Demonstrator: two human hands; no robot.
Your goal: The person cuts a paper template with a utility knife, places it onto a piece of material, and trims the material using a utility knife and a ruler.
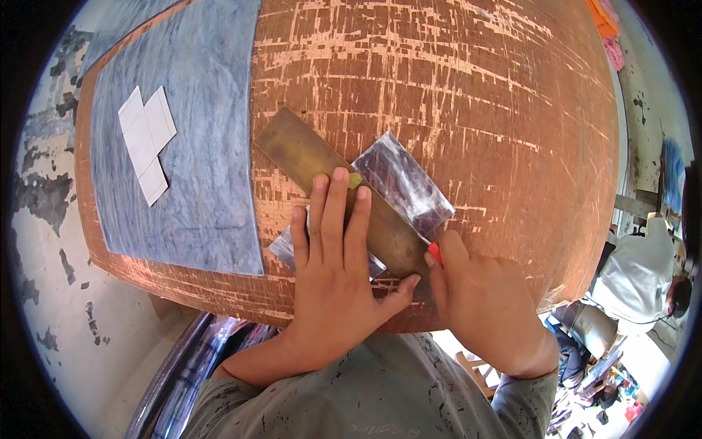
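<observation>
My left hand (333, 274) lies with its fingers spread on a flat brownish metal bar (292, 143), pressing it down at a slant on the worn table. Under the bar lies a shiny silver-grey sheet (402, 179), showing on both sides of it. A small yellow-green patch (355, 180) is on the bar by my fingertips. My right hand (486, 307) is closed around a red-handled cutting knife (436, 252). Its thin tip meets the sheet's near corner beside the bar's edge; most of the handle is hidden in my fingers.
A scored brown tabletop (512, 146) carries a blue-grey sheet (208, 146) at left, with a white folded paper piece (146, 146) on it. Rolls of shiny film (183, 373) stand below the left edge. At right are a grey bucket (589, 325) and a person in white (636, 278).
</observation>
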